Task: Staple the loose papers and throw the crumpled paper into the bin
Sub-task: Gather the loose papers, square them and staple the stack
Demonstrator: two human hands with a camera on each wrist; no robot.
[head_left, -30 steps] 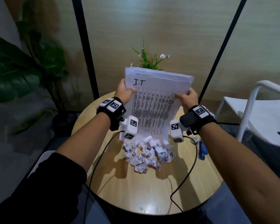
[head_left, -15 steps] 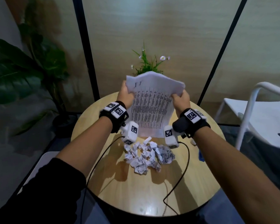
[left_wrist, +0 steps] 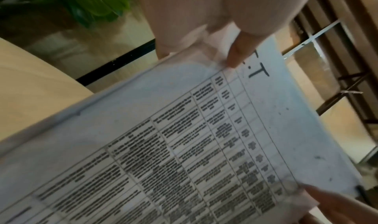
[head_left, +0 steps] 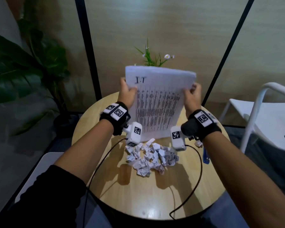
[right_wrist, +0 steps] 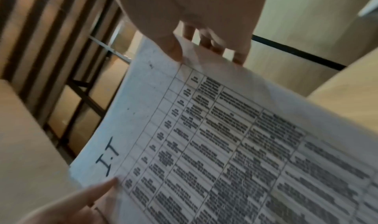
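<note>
Here, the stack of loose papers [head_left: 156,102], marked "I.T", stands upright on the round table [head_left: 138,195] at its 12 o'clock, your left hand [head_left: 127,94] and right hand [head_left: 192,96] pinching its side edges, with crumpled paper [head_left: 150,157] heaped just toward 6 o'clock and a blue stapler [head_left: 205,156] at 3 o'clock.

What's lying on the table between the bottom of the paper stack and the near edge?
In the head view, a pile of crumpled paper balls lies just below the paper stack; nearer, bare table crossed by two black cables.
</note>
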